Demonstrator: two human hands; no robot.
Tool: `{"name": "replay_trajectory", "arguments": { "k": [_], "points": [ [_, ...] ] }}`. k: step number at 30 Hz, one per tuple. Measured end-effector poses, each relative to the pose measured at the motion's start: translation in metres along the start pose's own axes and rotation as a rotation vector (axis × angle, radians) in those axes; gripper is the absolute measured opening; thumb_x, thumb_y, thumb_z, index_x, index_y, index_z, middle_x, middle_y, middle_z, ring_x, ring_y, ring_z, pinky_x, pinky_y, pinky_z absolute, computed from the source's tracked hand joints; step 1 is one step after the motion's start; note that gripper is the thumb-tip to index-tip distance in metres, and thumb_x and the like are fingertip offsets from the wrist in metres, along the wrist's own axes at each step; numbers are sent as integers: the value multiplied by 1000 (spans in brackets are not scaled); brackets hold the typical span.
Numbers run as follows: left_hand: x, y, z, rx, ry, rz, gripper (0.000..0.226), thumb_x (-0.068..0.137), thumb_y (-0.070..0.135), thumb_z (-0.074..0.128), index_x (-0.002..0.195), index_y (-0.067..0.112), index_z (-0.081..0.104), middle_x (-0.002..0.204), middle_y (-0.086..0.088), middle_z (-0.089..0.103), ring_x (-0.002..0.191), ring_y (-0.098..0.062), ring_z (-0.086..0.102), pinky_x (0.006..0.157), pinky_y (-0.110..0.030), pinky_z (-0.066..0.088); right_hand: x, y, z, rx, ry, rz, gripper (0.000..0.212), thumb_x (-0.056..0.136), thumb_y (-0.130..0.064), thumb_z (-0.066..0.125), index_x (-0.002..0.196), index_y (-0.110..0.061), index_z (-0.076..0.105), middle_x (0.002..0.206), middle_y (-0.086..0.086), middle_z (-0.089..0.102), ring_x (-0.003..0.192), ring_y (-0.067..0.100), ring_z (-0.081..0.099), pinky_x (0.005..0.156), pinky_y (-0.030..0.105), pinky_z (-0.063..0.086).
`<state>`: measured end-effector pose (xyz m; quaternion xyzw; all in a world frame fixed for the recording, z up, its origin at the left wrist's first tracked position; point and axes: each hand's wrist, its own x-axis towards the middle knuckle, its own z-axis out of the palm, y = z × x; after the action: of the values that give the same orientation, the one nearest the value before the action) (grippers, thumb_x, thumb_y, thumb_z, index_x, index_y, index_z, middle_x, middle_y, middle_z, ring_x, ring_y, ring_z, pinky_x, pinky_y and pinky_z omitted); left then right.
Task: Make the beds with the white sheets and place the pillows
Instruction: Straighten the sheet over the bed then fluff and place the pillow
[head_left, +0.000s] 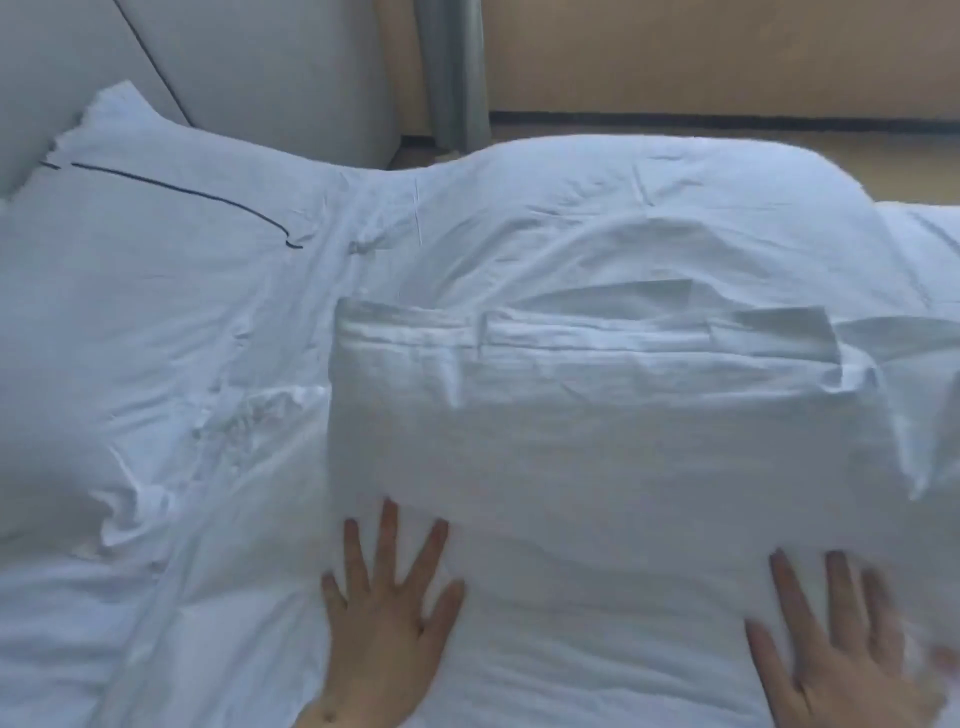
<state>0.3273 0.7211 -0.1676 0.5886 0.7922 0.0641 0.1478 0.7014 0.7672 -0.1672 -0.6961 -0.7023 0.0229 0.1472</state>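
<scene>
Hands lie flat, fingers spread: your left hand (387, 613) and right hand (841, 644) press the near edge of the plump white fabric pillow (597, 441) on the wrinkled white sheet (218, 545).

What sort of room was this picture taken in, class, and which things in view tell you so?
Most likely a bedroom, perhaps a hotel room. A padded headboard stands behind a white pillow with dark piping, and both hands press flat on a second pillow lying on white bedding.
</scene>
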Motion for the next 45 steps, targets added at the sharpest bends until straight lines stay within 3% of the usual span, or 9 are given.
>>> {"name": "replay_trajectory", "arguments": {
  "k": [5,9,13,16,22,28,32,40,45],
  "points": [
    [-24,0,-21,91,12,38,62,85,79,8,143,66,-11,167,7,-4,150,-37,6,106,-65,31,-22,-3,-56,-125,-311,201,66,83,-62,34,147,-49,34,160,1,31,143,25,29,103,70,24],
    [-121,34,-61,-140,172,-91,64,87,70,33,140,40,51,135,-17,55,110,-43,58,86,-56,52,-83,-25,-106,-37,-451,267,63,76,-61,34,137,-51,49,150,-3,48,133,15,42,103,62,32],
    [-246,61,-59,-207,498,-52,38,83,31,50,115,25,69,90,-25,64,57,-17,39,55,-32,44,-161,-28,-158,142,-410,258,59,74,-60,44,132,-55,44,129,3,63,109,14,55,92,46,40],
    [-290,77,-38,-526,197,-234,62,88,22,64,134,58,44,99,-23,68,49,-21,50,48,-28,45,-211,-19,-176,356,-177,308,69,81,-35,67,139,-56,36,90,3,53,69,9,55,72,25,50],
    [-280,103,-34,-1251,3,-640,82,62,70,73,119,88,16,116,66,29,100,2,54,101,-50,46,-248,-14,-159,551,-148,694,102,80,-25,79,125,-84,9,106,21,62,92,29,68,87,35,51],
    [-241,111,-21,-1579,169,-715,74,77,27,78,127,69,44,142,30,49,124,-15,58,101,-57,45,-223,-24,-117,834,-31,891,81,77,-62,65,142,-66,18,115,22,56,103,37,58,100,55,47],
    [-205,118,-20,-1566,421,-837,66,70,-1,79,118,42,66,127,8,67,115,-20,65,103,-50,49,-178,-30,-101,1047,376,1006,42,82,-22,77,119,-27,56,103,-15,56,83,-15,56,83,5,42],
    [-228,148,-144,-1475,407,-589,56,74,5,78,117,38,66,125,7,63,119,-18,59,107,-47,46,-149,-38,-212,1169,352,941,17,70,-10,76,76,-17,62,66,2,48,53,10,43,43,16,36],
    [-262,173,-287,-1371,426,-377,51,62,30,77,110,42,64,123,7,66,115,-19,62,103,-48,49,-142,-83,-372,1173,420,779,18,74,-7,73,74,-21,62,68,-6,56,68,21,54,67,31,48]
  ]
}}
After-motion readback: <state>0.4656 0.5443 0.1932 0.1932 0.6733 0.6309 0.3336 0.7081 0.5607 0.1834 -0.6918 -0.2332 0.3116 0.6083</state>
